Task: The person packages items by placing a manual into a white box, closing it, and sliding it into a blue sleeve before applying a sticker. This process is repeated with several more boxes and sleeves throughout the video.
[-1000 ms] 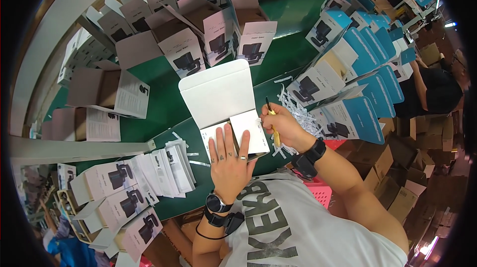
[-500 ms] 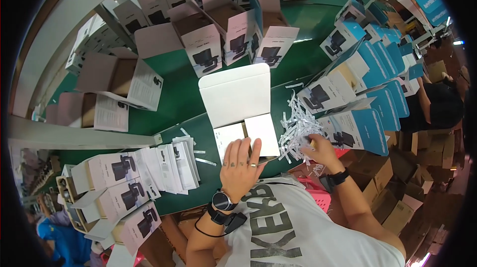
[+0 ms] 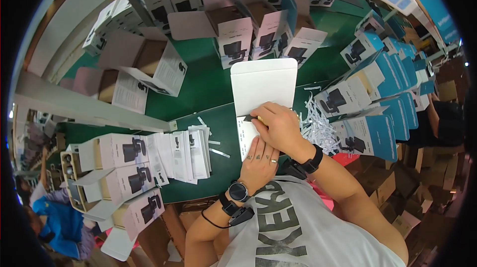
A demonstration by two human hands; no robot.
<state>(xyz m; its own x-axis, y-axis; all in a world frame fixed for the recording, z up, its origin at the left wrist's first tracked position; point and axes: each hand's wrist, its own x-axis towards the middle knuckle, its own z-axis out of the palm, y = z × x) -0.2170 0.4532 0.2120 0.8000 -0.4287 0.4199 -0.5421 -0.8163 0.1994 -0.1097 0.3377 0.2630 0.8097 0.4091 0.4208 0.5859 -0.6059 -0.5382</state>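
An opened white box point(image 3: 263, 85) stands in front of me with its lid raised toward the far side. My left hand point(image 3: 259, 164) lies flat on the box's near flaps, fingers stretched out. Over the middle of the box my right hand point(image 3: 279, 127) is closed in a pinch. From its fingertips pokes a small dark and yellow thing point(image 3: 250, 118), mostly hidden, at the flaps' inner edge; its kind I cannot make out. Both hands touch or nearly touch each other. A heap of white paper strips point(image 3: 318, 128) lies just right of the box.
A stack of white leaflets point(image 3: 194, 152) and upright printed boxes point(image 3: 133, 180) stand at the left. Several open printed boxes point(image 3: 236, 43) line the far side. White and blue boxes point(image 3: 367, 133) crowd the right. A person in blue point(image 3: 62, 222) is at the far left.
My right hand has moved left from the paper strips onto the box, carrying the small dark and yellow thing. My left hand stays on the flaps. The whole view has shifted.
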